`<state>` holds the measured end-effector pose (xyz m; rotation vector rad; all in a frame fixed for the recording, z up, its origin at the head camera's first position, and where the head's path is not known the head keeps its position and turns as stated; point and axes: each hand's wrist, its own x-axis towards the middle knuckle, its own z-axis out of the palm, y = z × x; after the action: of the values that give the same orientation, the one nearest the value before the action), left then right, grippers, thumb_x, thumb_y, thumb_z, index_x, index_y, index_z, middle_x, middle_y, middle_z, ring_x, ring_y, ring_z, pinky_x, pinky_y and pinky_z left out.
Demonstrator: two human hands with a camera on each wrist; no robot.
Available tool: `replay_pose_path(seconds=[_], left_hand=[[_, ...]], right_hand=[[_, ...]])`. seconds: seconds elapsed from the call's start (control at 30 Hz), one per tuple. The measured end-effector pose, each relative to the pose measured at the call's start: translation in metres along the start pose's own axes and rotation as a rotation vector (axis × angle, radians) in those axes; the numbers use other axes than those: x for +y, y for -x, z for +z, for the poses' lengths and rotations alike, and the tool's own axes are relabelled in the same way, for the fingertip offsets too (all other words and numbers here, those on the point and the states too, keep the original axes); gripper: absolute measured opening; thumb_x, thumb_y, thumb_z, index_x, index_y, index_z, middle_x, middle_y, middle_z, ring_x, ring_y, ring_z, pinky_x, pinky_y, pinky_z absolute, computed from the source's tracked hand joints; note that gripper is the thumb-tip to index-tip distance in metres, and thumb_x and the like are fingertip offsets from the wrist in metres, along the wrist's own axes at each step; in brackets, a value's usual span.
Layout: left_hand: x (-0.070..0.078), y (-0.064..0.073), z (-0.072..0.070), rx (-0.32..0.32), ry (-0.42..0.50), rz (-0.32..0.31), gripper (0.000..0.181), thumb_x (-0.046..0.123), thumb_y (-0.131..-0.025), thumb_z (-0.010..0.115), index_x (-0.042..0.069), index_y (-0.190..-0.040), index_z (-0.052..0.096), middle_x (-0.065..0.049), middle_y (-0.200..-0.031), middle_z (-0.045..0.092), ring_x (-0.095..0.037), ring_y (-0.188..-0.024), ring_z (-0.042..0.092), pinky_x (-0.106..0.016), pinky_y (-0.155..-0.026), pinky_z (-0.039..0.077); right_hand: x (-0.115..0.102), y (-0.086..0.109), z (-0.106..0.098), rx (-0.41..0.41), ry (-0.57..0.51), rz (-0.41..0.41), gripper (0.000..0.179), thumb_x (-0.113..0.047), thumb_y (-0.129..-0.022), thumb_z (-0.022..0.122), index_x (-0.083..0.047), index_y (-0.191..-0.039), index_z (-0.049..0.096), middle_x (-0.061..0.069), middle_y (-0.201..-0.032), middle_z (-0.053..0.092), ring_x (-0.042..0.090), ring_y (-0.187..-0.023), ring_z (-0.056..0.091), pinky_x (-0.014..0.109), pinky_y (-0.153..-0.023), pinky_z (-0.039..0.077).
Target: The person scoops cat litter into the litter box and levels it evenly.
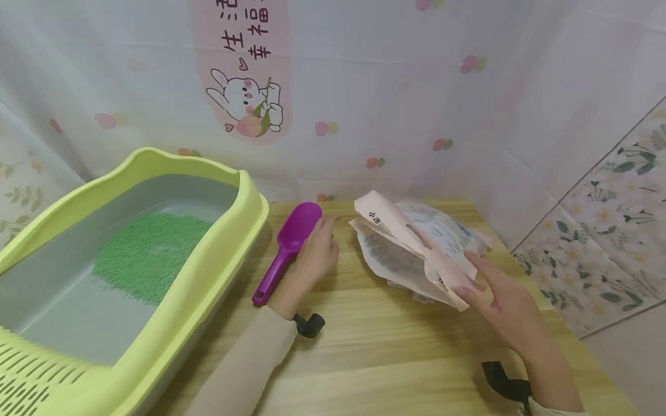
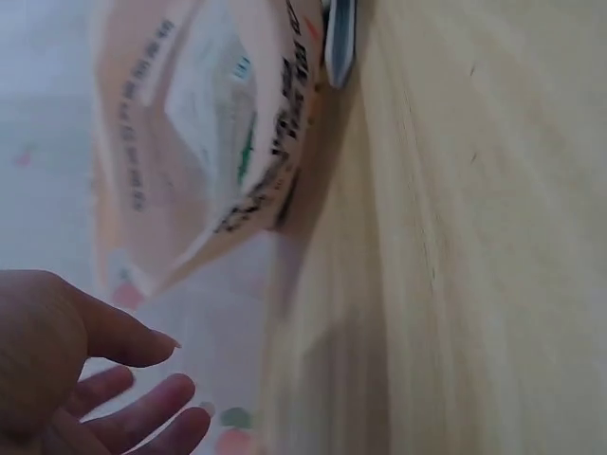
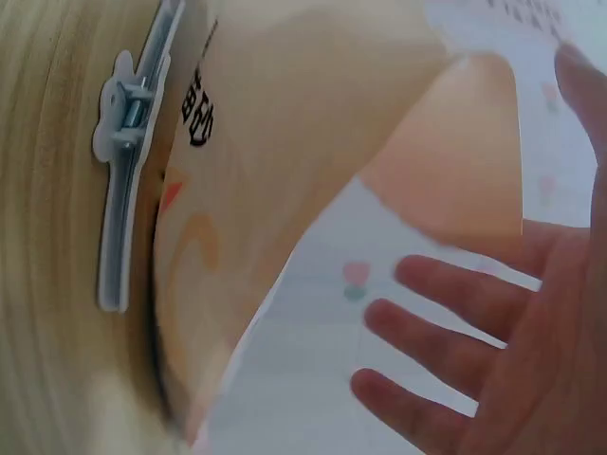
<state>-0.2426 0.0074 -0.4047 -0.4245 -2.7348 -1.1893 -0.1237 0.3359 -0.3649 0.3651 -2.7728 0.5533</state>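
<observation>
A pale pink printed bag (image 1: 387, 216) lies with its mouth gaping toward me, and a white printed packet (image 1: 439, 228) shows behind its fold. My right hand (image 1: 512, 312) is at the bag's right end, fingers spread, some behind the bag's corner in the right wrist view; no firm grip shows. A grey bar clip (image 3: 128, 133) lies on the wood beside the bag. My left hand (image 1: 318, 254) is over the right edge of a purple scoop (image 1: 299, 228), fingers loosely bent and holding nothing; whether it touches the scoop I cannot tell.
On the left stands a grey litter box with a yellow-green rim (image 1: 208, 289), green pellets (image 1: 151, 254) heaped inside. A printed white curtain (image 1: 364, 98) hangs behind the wooden table (image 1: 359, 358). A flowered panel (image 1: 598, 231) stands to the right.
</observation>
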Motion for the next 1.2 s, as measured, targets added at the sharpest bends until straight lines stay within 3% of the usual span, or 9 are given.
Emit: replay_pose_path(seconds=[0.03,0.13,0.27,0.43,0.6,0.67,0.87,1.07,1.2], left_hand=[[-0.003,-0.005,0.004,-0.006,0.004,0.009,0.064,-0.010,-0.092,0.053,0.012,-0.151,0.042,-0.013,-0.150,0.049,-0.030,-0.119,0.062,-0.041,-0.088,0.057],[-0.013,-0.020,0.015,-0.028,0.032,0.054,0.071,-0.014,-0.089,0.053,0.016,-0.153,0.041,-0.010,-0.159,0.041,-0.030,-0.124,0.062,-0.042,-0.083,0.058],[-0.022,-0.035,0.024,-0.064,0.166,0.113,0.063,-0.013,-0.090,0.054,0.016,-0.145,0.052,-0.008,-0.159,0.042,-0.031,-0.126,0.061,-0.042,-0.089,0.058],[-0.028,-0.044,0.030,-0.057,0.305,0.146,0.039,-0.003,-0.094,0.057,0.012,-0.128,0.068,-0.006,-0.143,0.059,-0.028,-0.120,0.062,-0.040,-0.095,0.057],[-0.027,-0.050,0.032,-0.034,0.315,0.125,0.026,0.003,-0.094,0.060,0.008,-0.117,0.072,-0.010,-0.123,0.071,-0.027,-0.117,0.066,-0.041,-0.094,0.056],[-0.026,-0.051,0.032,-0.030,0.328,0.108,0.023,0.005,-0.094,0.062,0.007,-0.114,0.073,-0.012,-0.118,0.073,-0.028,-0.115,0.067,-0.042,-0.093,0.056],[-0.023,-0.058,0.034,-0.041,0.434,0.077,0.022,0.005,-0.094,0.061,0.003,-0.113,0.072,-0.014,-0.114,0.073,-0.028,-0.111,0.066,-0.042,-0.092,0.056],[-0.022,-0.066,0.040,-0.106,0.556,0.037,0.032,0.012,-0.100,0.060,0.008,-0.132,0.060,-0.013,-0.129,0.064,-0.031,-0.118,0.064,-0.044,-0.097,0.055],[-0.022,-0.071,0.044,-0.172,0.584,0.029,0.034,0.013,-0.104,0.052,0.007,-0.138,0.053,-0.018,-0.135,0.059,-0.035,-0.120,0.063,-0.045,-0.096,0.055]], right_hand=[[0.003,0.002,0.001,0.006,-0.008,-0.002,0.074,-0.034,-0.090,0.076,-0.019,-0.154,0.043,0.030,-0.142,0.055,0.045,-0.103,0.066,0.062,-0.084,0.049],[0.010,0.007,0.009,-0.001,-0.059,-0.046,0.089,-0.033,-0.078,0.087,-0.017,-0.154,0.043,0.027,-0.140,0.059,0.044,-0.127,0.057,0.037,-0.102,0.051],[0.015,0.012,0.023,-0.018,-0.123,-0.087,0.112,-0.039,-0.061,0.096,-0.018,-0.155,0.040,0.018,-0.144,0.059,0.028,-0.134,0.055,-0.004,-0.101,0.026],[0.014,0.011,0.034,0.072,-0.129,-0.107,0.104,-0.025,-0.058,0.099,-0.014,-0.149,0.050,0.016,-0.129,0.069,0.028,-0.120,0.066,-0.004,-0.099,0.027],[0.015,0.007,0.042,0.182,-0.238,-0.139,0.090,0.007,-0.058,0.092,-0.004,-0.141,0.057,0.021,-0.117,0.073,-0.015,-0.119,0.053,-0.002,-0.098,0.034],[0.016,0.005,0.044,0.188,-0.313,-0.121,0.092,0.013,-0.060,0.089,-0.003,-0.143,0.054,0.019,-0.120,0.073,-0.019,-0.120,0.050,0.000,-0.099,0.035],[0.021,0.005,0.048,0.166,-0.655,-0.012,0.107,0.026,-0.068,0.076,-0.007,-0.159,0.028,-0.021,-0.126,0.065,-0.010,-0.113,0.062,0.006,-0.089,0.048],[0.023,0.003,0.045,0.184,-0.865,0.130,0.122,0.021,-0.077,0.071,-0.024,-0.163,-0.002,-0.016,-0.105,0.075,-0.002,-0.099,0.071,0.012,-0.080,0.055],[0.024,0.005,0.042,0.230,-0.893,0.244,0.114,0.014,-0.083,0.072,-0.020,-0.164,0.000,-0.017,-0.099,0.076,-0.002,-0.093,0.072,0.013,-0.077,0.056]])
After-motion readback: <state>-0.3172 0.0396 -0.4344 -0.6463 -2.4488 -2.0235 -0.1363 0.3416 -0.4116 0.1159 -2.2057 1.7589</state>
